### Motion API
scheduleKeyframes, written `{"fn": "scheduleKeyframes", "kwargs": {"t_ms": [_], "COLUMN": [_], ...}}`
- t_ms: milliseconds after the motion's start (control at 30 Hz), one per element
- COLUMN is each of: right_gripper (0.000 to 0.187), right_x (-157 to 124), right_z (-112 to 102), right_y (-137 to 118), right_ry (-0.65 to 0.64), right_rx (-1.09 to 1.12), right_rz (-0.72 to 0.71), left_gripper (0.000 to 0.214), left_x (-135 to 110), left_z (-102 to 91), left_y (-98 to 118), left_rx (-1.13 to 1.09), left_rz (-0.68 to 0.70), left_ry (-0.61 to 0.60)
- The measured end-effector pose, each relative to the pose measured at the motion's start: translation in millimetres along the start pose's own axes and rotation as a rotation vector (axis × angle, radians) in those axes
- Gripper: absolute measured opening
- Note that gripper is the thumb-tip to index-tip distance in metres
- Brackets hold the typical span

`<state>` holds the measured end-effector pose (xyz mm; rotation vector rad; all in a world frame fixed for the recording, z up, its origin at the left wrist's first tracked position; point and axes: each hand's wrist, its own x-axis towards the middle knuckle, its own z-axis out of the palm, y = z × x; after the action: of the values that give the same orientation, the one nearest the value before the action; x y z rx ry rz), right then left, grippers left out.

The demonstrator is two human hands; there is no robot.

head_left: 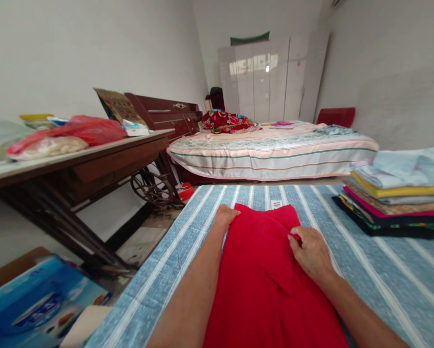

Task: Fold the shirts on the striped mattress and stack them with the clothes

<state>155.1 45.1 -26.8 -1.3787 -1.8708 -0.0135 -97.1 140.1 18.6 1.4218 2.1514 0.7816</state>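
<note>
A red garment point(256, 270) lies lengthwise on a blue-and-white striped bed cover point(188, 246), its near part running out of the bottom of the view. At the garment's far left edge, my left hand point(226, 216) is closed, with the cloth pinched at the corner. My right hand point(310, 251) grips the right edge a little nearer to me, thumb and forefinger pressed on a fold of the cloth. A loose flap shows in the middle of the garment. What kind of garment it is, I cannot tell.
To the right stands a stack of folded clothes point(401, 193). A sewing-machine table point(130, 153) bearing a red plastic bag point(90, 129) is at the left. Below it sits a blue carton point(39, 299). Beyond are another bed point(275, 157) and a white wardrobe point(260, 82).
</note>
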Motion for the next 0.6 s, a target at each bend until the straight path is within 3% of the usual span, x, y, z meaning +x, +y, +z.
{"fn": "scheduleKeyframes", "kwargs": {"t_ms": [167, 233, 433, 600], "right_gripper": [0.041, 0.050, 0.064, 0.069], "right_x": [4, 4, 5, 28], "right_z": [-1, 2, 17, 18], "right_y": [10, 15, 24, 30], "right_ry": [-0.060, -0.104, -0.071, 0.010], "right_rx": [-0.187, -0.149, 0.364, 0.663], "right_rz": [0.165, 0.209, 0.406, 0.662], "left_gripper": [0.007, 0.009, 0.018, 0.020], "left_x": [-9, -14, -24, -20], "left_z": [3.0, 3.9, 3.5, -2.6], "left_y": [2, 2, 6, 8], "left_rx": [-0.186, -0.263, -0.470, -0.604], "left_rz": [0.010, 0.020, 0.017, -0.071], "left_ry": [0.003, -0.001, -0.064, -0.176]}}
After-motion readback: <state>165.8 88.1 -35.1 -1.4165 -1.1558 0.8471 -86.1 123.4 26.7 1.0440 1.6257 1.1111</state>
